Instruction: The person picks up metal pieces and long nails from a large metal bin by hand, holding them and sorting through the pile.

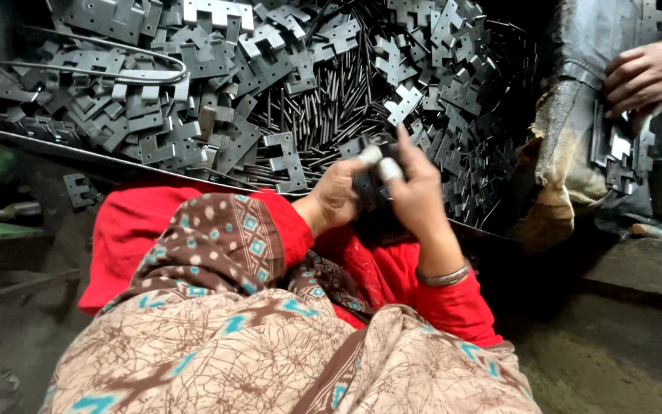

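Grey steel fills most of my view: a heap of stamped hinge leaves lies across a wide tray, mixed with a spread of thin metal pins running through its middle. A bent wire loop rests on the heap at upper left.

I see my left hand and my right hand brought together just above the near edge of the tray. Between them sits a small dark hinge piece, gripped from both sides; my left fingers curl around its lower part, and my right hand closes over it from the right, with the forefinger raised past its top. Pale tape wraps two of my fingertips. I cannot tell whether a pin is already in the piece, since my fingers cover it.

Red sleeves run back from both wrists, and a metal bangle circles my right wrist. A brown and beige patterned cloth covers my lap below.

At upper right, another person's hand rests on a stack of hinge leaves beside a worn, frayed sack, well apart from my own hands.
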